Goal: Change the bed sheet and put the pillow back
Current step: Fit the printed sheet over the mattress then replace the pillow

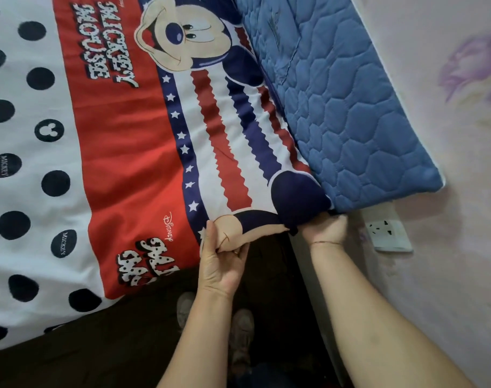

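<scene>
Spread flat over the left and centre of the frame: a bed sheet [121, 152] printed with a cartoon mouse, a red band, a striped panel and dark dots on white. Along its right edge, in the upper right, a blue quilted pad [350, 113], lying over that edge and up against the pale flowered wall [448, 152]. At lower centre, the left hand [222, 261], thumb on top and fingers curled beneath, pinching the sheet's near edge at a tan patch of the print. Just to the right, the right hand [327, 229] at the sheet's corner, directly under the near corner of the pad, knuckles up and fingertips hidden in the fold. Impossible to tell whether gripping the cloth or merely pushed in. Beside that hand, on the wall, a white socket [387, 231]. Along the bottom of the frame, a dark floor [112, 345] and a pair of pale shoes [240, 326], partly behind the left forearm
</scene>
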`<state>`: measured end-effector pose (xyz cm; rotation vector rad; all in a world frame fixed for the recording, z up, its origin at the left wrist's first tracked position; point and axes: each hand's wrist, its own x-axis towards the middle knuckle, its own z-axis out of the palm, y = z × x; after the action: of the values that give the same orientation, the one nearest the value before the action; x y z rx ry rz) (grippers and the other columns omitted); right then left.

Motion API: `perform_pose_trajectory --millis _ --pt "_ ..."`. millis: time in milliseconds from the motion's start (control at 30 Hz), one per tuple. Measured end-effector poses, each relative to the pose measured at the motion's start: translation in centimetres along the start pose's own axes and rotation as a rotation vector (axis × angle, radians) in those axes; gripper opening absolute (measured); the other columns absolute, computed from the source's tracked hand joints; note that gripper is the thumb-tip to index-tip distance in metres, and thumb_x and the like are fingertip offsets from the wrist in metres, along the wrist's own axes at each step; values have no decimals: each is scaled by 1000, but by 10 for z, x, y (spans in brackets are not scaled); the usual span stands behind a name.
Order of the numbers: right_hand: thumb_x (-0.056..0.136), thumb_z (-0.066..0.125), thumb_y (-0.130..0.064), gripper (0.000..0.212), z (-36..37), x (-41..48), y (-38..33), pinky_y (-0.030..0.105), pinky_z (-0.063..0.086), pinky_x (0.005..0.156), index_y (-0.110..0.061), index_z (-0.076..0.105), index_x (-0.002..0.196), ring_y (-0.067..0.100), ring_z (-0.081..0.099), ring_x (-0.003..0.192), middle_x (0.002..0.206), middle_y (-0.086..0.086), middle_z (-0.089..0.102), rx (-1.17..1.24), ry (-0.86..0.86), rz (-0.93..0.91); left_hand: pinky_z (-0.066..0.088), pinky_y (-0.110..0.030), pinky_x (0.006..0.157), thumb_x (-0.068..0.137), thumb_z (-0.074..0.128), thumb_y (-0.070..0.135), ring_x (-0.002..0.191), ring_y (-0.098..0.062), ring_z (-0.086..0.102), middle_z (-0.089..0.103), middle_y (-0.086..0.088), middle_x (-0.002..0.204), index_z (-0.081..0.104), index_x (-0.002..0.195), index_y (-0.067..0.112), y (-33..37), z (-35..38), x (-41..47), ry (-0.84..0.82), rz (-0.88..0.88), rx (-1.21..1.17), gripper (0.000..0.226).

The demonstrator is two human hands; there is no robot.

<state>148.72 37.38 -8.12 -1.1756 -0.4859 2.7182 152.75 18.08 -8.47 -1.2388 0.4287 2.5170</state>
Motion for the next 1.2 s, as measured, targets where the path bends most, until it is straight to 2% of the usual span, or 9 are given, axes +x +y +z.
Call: perform_pose_trajectory --millis 133,233,433,533,633,800,900,1067,1200 --pt "78 44 -38 54 -6 7 5 63 49 77 -25 55 130 35 57 110 116 11 69 9 -30 5 43 -48 103 70 72 36 119 -28 58 61 -9 133 50 140 24 -8 -8 7 103 -21 37 74" --pt "77 46 -35 53 -11 10 5 63 52 72 -26 57 128 35 64 102 108 11 72 -31 7 18 47 -48 96 71 73 36 115 -29 60 62 -9 131 52 137 24 -15 -7 11 180 -37 56 71" --pt "99 32 -48 42 -48 -1 3 42 41 95 -18 60 108 24 57 91 116 11 58 -232 499 -3 33 -47 113 89 65 39 124 -34 51 55 -8 126 56 101 34 -19 -13 19 359 -93 268 16" --pt "95 48 -43 35 -58 -17 6 40 37 98 -21 57 120 21 56 107 127 5 56 -340 465 -59 33 -47 113 88 65 41 123 -34 52 56 -10 132 55 109 30 -17 -16 22 366 -130 336 25" --pt "92 58 -38 52 -47 -15 19 41 45 94 -27 42 140 25 52 120 134 1 54 -572 296 -133 34 -47 112 88 64 44 122 -33 54 56 -11 134 56 106 31 -18 -21 25 353 -145 371 23" --pt "81 67 -49 72 -38 11 32 44 55 81 -15 43 140 32 60 109 128 12 59 -562 336 128 35 -46 111 85 69 36 122 -31 54 57 -14 132 54 126 20 -13 -28 23 355 -173 389 47" --pt "87 61 -51 64 -37 15 32 42 55 70 -16 46 139 32 62 101 127 13 60 -551 326 145 33 -45 113 83 72 23 125 -31 52 57 -15 133 55 120 11 -2 -35 14 371 -192 287 42" --pt "87 48 -66 62 -34 -27 59 49 34 108 -20 50 128 30 47 125 138 8 50 -354 402 169 24 -48 116 61 76 27 135 -29 42 51 -15 139 44 140 13 43 -71 -18 385 -105 65 86" --pt "91 37 -66 70 -33 -81 115 45 20 115 -17 42 141 26 33 140 149 9 38 -323 408 341 21 -48 117 74 73 35 141 -27 34 40 -14 149 34 146 13 103 -110 -50 412 5 -26 85"
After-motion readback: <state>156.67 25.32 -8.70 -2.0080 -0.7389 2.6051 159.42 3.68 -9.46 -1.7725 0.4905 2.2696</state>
